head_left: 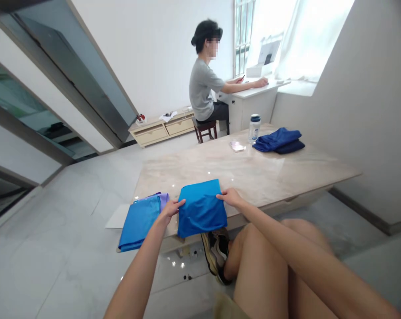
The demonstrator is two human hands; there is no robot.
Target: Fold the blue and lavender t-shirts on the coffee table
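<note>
A folded bright blue cloth (202, 208) lies at the table's near edge, its front part hanging slightly over. My left hand (170, 209) pinches its left side, thumb on top. On its right side my right hand (231, 197) grips the edge the same way. The fingers beneath the cloth are hidden. Just left of my left hand rests a stack of folded blue cloth (140, 221), with a purple piece (163, 200) showing behind it.
On the marble-look table (187, 166), a crumpled dark blue cloth (278, 141) lies far right beside a clear bottle (254, 128) and a blurred phone-like item (237, 146). A person (205, 84) sits at a white desk (253, 95) beyond. My knees are under the near edge.
</note>
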